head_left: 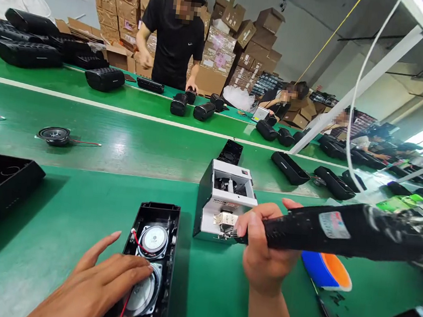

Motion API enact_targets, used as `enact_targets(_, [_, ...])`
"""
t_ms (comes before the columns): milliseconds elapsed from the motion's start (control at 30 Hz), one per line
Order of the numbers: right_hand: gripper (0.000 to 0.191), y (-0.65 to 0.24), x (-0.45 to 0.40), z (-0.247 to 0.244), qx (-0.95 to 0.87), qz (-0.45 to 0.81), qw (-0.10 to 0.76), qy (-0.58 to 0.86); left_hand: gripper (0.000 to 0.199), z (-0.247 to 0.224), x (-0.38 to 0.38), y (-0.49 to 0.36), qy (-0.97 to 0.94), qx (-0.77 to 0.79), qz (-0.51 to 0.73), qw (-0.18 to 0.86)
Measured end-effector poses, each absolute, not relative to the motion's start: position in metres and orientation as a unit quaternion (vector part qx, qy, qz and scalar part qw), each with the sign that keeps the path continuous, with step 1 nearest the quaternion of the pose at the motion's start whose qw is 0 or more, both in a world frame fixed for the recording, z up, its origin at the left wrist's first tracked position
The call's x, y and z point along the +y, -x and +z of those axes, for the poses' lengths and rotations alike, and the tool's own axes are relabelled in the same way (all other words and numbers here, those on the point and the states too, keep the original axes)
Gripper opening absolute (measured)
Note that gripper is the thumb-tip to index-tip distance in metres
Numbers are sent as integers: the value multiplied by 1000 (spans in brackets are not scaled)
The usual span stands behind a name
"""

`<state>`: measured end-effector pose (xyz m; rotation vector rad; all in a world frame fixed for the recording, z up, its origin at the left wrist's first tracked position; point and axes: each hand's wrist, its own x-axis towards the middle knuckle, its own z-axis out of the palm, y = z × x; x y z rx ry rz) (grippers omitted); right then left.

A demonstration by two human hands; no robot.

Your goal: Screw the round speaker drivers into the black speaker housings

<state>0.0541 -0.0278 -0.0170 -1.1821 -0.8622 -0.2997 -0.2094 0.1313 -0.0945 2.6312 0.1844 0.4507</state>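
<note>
My right hand [271, 258] grips a black electric screwdriver [306, 230], held nearly level. Its tip reaches the metal outlet on the front of a white and grey screw feeder [208, 219]. My left hand [102, 278] is open, thumb spread, with its fingertips lying on the nearer speaker driver [141, 295] inside a long black speaker housing [171, 275]. A second speaker driver [154, 238] sits above it in the same housing, with red wires beside it. The left palm hides the housing's lower left part.
A loose speaker driver [54, 135] lies on the green belt at left. Another black housing [8, 187] stands at the left edge. To the right are a blue and orange tape roll [322, 271] and a thin tool [327, 314]. Co-workers [174, 38] stand across the line.
</note>
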Motion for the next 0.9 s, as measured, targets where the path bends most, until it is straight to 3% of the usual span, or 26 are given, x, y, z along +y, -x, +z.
enact_targets(233, [55, -18, -35, -7, -345, -11, 778, 525, 65, -56, 115, 191, -951, 85, 41, 295])
enact_targets(367, [53, 9, -34, 4, -352, 20, 810, 468, 64, -50, 113, 190, -953, 82, 66, 284])
enact_targets(600, [49, 31, -17, -9, -413, 85, 791, 443, 59, -46, 114, 189, -963, 49, 71, 257])
enact_targets(900, [49, 37, -3, -42, -420, 131, 775, 454, 61, -51, 112, 193, -936, 87, 55, 338])
